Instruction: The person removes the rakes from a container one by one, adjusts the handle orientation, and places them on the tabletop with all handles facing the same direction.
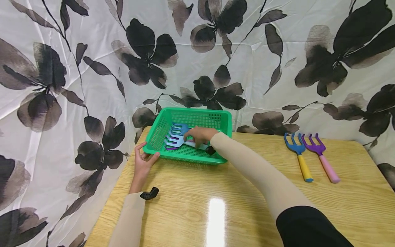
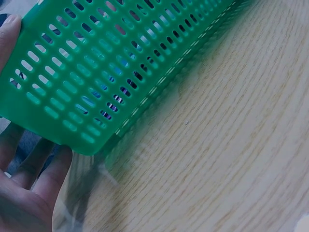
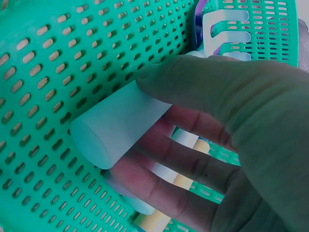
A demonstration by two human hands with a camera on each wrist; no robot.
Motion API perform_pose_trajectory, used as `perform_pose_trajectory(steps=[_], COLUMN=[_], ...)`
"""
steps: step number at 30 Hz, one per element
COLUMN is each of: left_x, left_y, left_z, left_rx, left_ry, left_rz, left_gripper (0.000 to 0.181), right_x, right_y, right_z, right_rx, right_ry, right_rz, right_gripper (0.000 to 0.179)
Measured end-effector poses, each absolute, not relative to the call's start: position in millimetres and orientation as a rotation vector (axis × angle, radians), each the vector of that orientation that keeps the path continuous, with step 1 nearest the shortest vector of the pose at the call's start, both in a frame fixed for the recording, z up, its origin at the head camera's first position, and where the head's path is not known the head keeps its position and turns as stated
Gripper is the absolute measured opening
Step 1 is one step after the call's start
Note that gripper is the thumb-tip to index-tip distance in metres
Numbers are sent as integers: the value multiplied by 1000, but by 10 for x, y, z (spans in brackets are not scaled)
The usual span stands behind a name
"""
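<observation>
A green plastic basket (image 1: 185,157) with slotted walls stands on the table. My left hand (image 1: 143,166) grips its left end, the thumb at the front rim and the fingers round the corner; the left wrist view shows the fingers (image 2: 50,166) at the wall's edge. Inside the basket, my right hand (image 1: 200,134) holds the pale handle (image 3: 118,125) of a light blue hand rake (image 1: 175,140) between thumb and fingers. A blue hand rake (image 1: 181,128) lies behind it, and purple tines (image 1: 170,148) show beneath. My palm partly hides other handles.
On the table (image 1: 182,195) to the right lie a blue hand rake with a yellow handle (image 1: 303,168) and a purple one with a pink handle (image 1: 328,168). A floral cloth (image 1: 262,92) hangs behind the table and along its left side.
</observation>
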State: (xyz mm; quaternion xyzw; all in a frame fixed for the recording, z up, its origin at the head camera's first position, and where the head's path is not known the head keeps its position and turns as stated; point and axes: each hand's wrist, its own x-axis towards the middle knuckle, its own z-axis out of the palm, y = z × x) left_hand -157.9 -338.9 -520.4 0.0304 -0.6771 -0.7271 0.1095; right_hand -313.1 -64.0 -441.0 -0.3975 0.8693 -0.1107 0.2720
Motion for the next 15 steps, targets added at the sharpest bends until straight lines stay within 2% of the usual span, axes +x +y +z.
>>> perform_pose_trajectory(steps=[15], left_x=[-1594], left_y=[-3384], left_z=[-5242], left_rx=[77], left_ry=[-1960], left_rz=[-2115], left_gripper=[76], right_x=[-3128], right_y=[-687], right_z=[-4370], right_rx=[-1006], right_ry=[2326], right_rz=[-252], right_gripper=[67])
